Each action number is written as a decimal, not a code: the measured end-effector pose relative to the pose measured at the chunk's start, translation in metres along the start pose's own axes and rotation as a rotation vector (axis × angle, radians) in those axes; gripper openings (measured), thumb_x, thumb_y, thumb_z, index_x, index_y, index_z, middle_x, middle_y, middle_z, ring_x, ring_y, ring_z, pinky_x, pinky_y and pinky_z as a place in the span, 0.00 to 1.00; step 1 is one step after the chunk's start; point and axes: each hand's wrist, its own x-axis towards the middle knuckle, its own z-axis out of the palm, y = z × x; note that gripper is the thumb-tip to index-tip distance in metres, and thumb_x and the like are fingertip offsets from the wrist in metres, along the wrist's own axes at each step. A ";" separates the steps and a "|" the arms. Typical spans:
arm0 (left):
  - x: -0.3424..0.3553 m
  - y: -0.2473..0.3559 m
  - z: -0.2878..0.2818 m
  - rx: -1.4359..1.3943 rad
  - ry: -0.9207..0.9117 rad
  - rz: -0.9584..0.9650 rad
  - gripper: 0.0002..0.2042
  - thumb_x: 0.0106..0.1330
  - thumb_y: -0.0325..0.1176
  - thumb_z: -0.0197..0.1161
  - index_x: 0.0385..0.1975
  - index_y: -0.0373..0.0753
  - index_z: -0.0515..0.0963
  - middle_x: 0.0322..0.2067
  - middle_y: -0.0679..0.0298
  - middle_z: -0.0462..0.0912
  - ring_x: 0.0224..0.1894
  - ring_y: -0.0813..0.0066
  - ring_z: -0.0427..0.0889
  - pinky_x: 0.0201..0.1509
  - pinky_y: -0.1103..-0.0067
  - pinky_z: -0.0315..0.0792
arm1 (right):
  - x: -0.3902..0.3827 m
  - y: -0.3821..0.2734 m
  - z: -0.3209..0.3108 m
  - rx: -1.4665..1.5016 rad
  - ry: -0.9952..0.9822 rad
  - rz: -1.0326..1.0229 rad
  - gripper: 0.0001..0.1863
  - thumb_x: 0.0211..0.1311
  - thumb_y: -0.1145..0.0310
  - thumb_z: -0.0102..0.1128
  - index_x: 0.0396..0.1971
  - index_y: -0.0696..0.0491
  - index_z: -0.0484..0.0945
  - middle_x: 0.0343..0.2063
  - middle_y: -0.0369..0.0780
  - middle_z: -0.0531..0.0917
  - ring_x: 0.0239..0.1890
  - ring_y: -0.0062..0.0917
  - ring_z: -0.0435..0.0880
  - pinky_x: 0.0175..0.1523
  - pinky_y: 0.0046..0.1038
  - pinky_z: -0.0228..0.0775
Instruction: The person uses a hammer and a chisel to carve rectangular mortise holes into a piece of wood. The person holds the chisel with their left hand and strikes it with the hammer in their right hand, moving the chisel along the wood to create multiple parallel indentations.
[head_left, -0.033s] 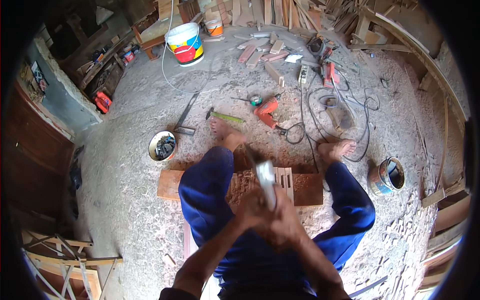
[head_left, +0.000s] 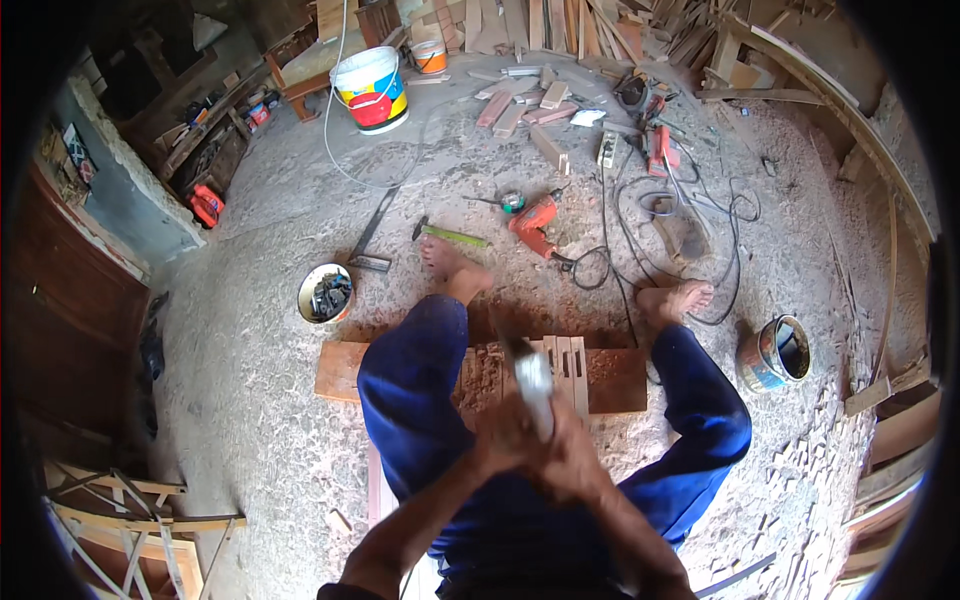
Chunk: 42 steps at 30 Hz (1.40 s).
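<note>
Both my hands meet in front of my body, above a wooden block between my legs. My left hand (head_left: 505, 432) and my right hand (head_left: 568, 455) are closed around a blurred tool (head_left: 533, 378) with a bright metallic body and a dark, narrow far end. Its exact kind cannot be made out. Below and beyond it lies the reddish wooden block (head_left: 617, 380), strewn with shavings. Pale wooden pieces with cut slots (head_left: 568, 368) rest on the block, partly hidden by my hands and the tool.
An orange corded drill (head_left: 535, 222), a hammer with a yellow-green handle (head_left: 455, 237) and a try square (head_left: 372, 235) lie on the dusty floor. A tub of metal bits (head_left: 327, 293) stands left, a tin (head_left: 775, 352) right. Cables (head_left: 620, 220) trail ahead.
The tool's bright body has shifted slightly toward me, uncovering more of the slotted wood. Both hands keep their hold; my legs have hardly moved.
</note>
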 end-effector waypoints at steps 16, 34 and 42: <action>0.092 0.076 0.030 0.338 0.135 0.165 0.11 0.54 0.28 0.75 0.29 0.39 0.76 0.32 0.60 0.83 0.32 0.71 0.83 0.34 0.77 0.76 | -0.073 0.053 -0.036 0.522 0.453 0.269 0.19 0.62 0.79 0.59 0.51 0.53 0.66 0.35 0.35 0.77 0.27 0.15 0.77 0.28 0.17 0.70; 0.179 0.040 -0.041 0.539 0.519 0.267 0.10 0.59 0.23 0.70 0.31 0.34 0.72 0.21 0.67 0.76 0.19 0.79 0.76 0.24 0.79 0.71 | -0.069 0.092 -0.016 0.522 0.330 0.538 0.17 0.64 0.79 0.57 0.51 0.56 0.65 0.22 0.35 0.75 0.15 0.18 0.74 0.18 0.22 0.68; 0.188 0.040 -0.043 0.498 0.516 0.232 0.09 0.61 0.22 0.69 0.29 0.34 0.73 0.19 0.67 0.76 0.18 0.81 0.75 0.21 0.81 0.69 | -0.059 0.084 -0.022 0.452 0.362 0.545 0.15 0.62 0.80 0.57 0.48 0.55 0.67 0.22 0.35 0.75 0.16 0.17 0.74 0.18 0.22 0.68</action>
